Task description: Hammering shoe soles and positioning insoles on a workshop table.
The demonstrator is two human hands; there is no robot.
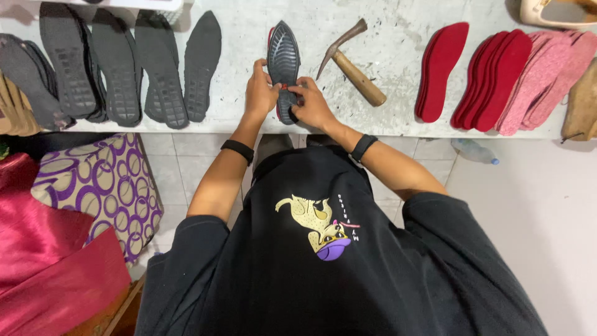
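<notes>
A black pointed shoe sole (284, 59) with a ribbed tread lies on the white worktable (398, 56), a red layer showing at its edge. My left hand (260, 92) grips its left side near the middle. My right hand (313, 102) presses on its heel end from the right, fingers curled over the sole. Both wrists wear black bands. A wooden-handled hammer (351, 68) lies just right of the sole, apart from my right hand.
Several black soles (124, 68) lie in a row at the table's left. Red insoles (443, 68) and pink insoles (547, 74) are stacked at the right. A purple-patterned cushion (99, 193) and red cloth (43, 261) sit lower left. A plastic bottle (476, 151) lies on the floor.
</notes>
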